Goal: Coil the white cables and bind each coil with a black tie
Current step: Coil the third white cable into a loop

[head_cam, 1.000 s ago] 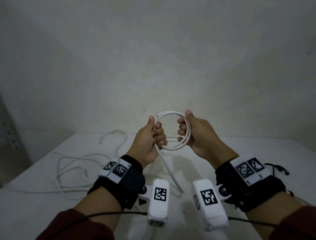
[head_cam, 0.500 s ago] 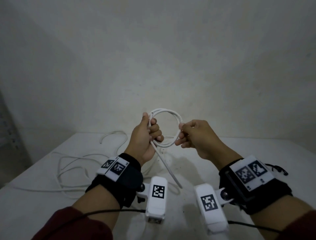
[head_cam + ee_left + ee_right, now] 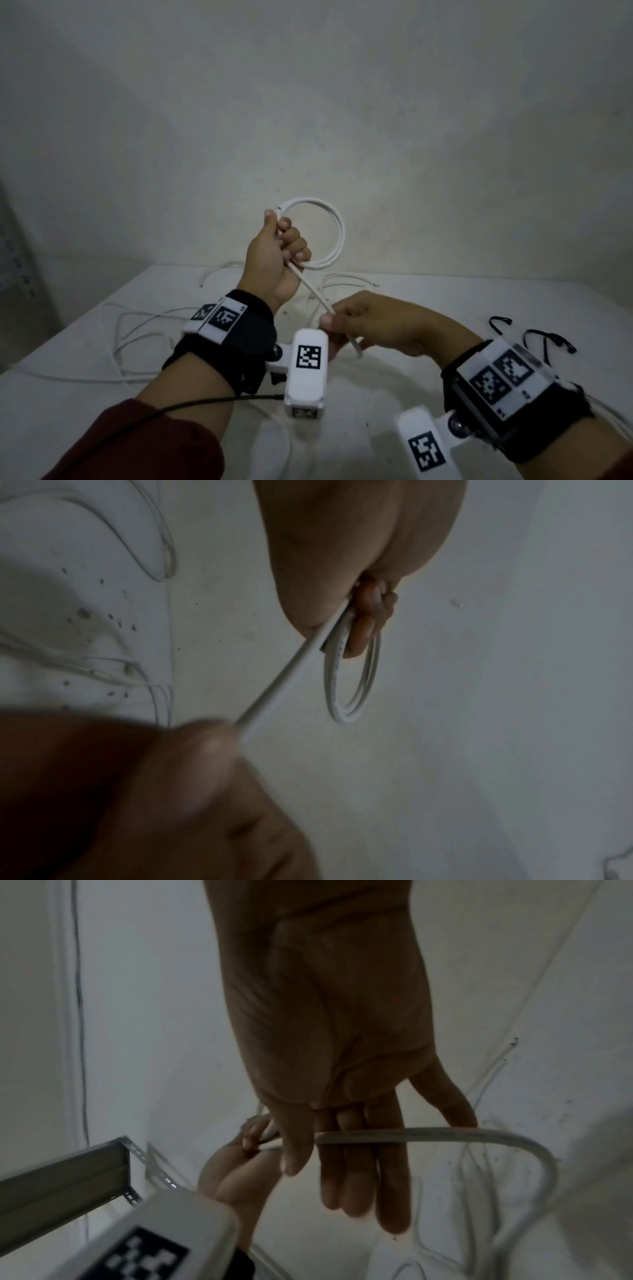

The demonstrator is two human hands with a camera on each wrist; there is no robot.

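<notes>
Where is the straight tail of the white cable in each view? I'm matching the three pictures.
Head: tail runs diagonally at centre, from left hand down to right hand.
Left wrist: tail crosses the middle, lower left to upper right.
Right wrist: tail lies level across the fingers.
Shared landmark: the coil, hidden in the right wrist view.

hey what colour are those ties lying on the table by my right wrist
Black; the ties show best in the head view.
</notes>
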